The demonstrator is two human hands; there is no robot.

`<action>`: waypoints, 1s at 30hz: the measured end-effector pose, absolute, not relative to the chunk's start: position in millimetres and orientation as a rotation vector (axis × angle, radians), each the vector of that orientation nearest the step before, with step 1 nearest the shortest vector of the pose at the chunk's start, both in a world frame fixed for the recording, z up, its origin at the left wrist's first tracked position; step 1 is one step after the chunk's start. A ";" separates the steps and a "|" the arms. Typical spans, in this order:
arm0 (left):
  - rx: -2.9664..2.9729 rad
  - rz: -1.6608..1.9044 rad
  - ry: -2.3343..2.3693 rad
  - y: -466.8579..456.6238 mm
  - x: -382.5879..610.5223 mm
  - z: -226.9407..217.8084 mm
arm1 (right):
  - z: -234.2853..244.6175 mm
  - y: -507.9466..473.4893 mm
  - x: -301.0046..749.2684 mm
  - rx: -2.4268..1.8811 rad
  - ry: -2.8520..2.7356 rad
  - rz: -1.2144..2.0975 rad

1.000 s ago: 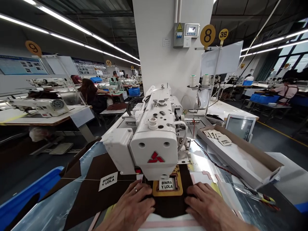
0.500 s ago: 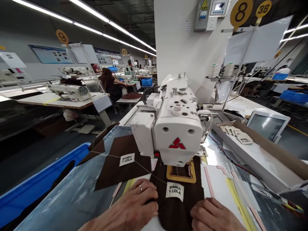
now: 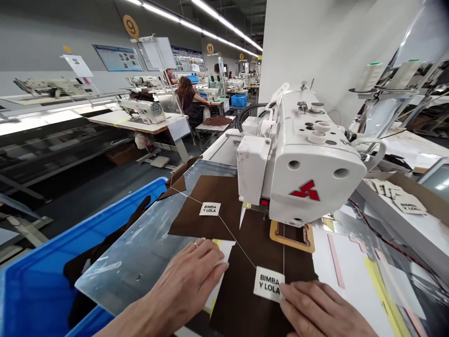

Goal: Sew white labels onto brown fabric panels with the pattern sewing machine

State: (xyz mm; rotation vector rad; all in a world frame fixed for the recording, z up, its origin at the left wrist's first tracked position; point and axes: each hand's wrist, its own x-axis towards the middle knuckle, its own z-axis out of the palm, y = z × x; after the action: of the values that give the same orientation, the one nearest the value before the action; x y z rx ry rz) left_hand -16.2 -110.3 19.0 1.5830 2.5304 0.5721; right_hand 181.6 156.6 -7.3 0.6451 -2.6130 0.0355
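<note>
A brown fabric piece [image 3: 231,299] lies under the head of a white sewing machine [image 3: 315,159], bearing a white label [image 3: 268,282] printed BIMBA Y LOLA. My left hand [image 3: 192,276] rests at the fabric's left edge, fingers stretched and the thumb apart. Whether its fingertips press the fabric, I cannot tell. My right hand [image 3: 319,306] lies flat with its fingertips on the label's right edge and the fabric. Beyond the left hand is a second brown piece [image 3: 191,224] with a label [image 3: 210,208]. A thread runs between both labels. The yellow clamp frame [image 3: 310,238] sits on the near piece.
A blue bin [image 3: 140,201] with dark pieces stands left of the metal plate [image 3: 115,267]. At right, a cardboard box [image 3: 435,192] holds loose labels [image 3: 409,201]. Thread cones [image 3: 368,77] stand behind. A co-worker [image 3: 187,96] sits farther back.
The view has swung right to left, so the machine appears farther right. The near fabric piece has come out from the clamp toward me. My right hand has moved onto the label's edge.
</note>
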 end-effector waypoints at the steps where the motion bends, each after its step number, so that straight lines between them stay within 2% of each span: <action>1: 1.534 0.551 2.596 -106.4 -14.9 16.9 | -6.6 153.9 177.7 0.645 -2.592 0.006; 9: 1.315 0.289 2.602 -70.3 -0.9 23.9 | -21.7 148.6 171.2 0.642 -2.559 -0.015; 15: 1.127 0.515 2.371 -53.3 -1.2 34.1 | -21.0 149.1 172.6 0.625 -2.560 0.024; 21: 0.731 0.555 2.024 -42.9 -1.8 43.0 | -22.7 146.1 171.3 0.578 -2.528 0.026; 30: 0.463 0.737 1.699 -38.7 1.5 27.6 | -47.3 133.5 169.0 0.398 -2.401 0.228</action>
State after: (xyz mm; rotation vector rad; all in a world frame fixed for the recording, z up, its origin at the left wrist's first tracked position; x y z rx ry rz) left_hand 1.5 -38.7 27.6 0.4628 1.6989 0.7368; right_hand 169.0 133.5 -47.3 0.3979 -2.4011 0.2280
